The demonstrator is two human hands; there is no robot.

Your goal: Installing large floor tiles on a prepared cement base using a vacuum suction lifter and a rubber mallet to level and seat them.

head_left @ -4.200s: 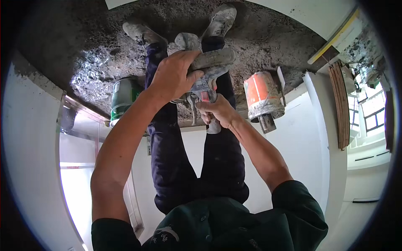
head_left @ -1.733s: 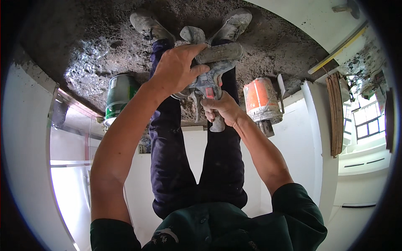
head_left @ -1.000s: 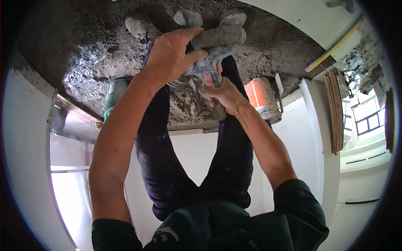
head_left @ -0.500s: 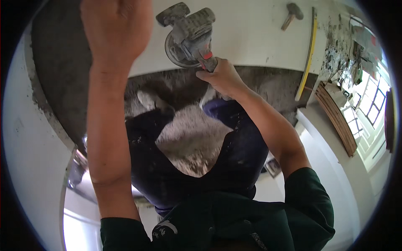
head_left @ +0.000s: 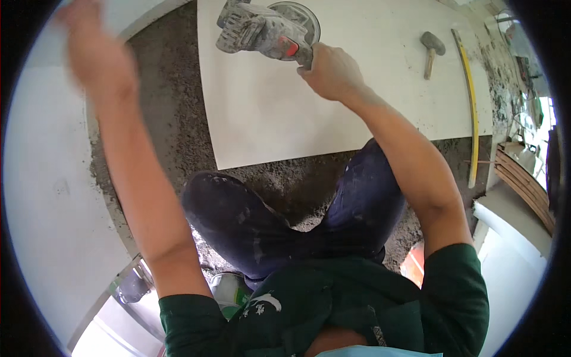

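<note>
My right hand is wrapped round the handle of a dusty grey tile vibrator with a red switch and a round pad. The tool is over a large pale tile; whether its pad touches the surface I cannot tell. At the upper left my left hand is raised near the white wall, its fingers smeared by motion. Rough grey mortar shows along the tile's left and near edges. My bent knees are close to the near edge.
On the right part of the tile lies a mallet with a wooden handle. Beside it a yellow spirit level reaches past the near edge. Stacked brown boards are at the far right. A bucket-like container stands by my left hip.
My left hand has swung leftward toward the wall. The tile vibrator has turned, its pad now to the right of its body. The view has shifted, showing the tile's left edge; my knees are bent lower.
</note>
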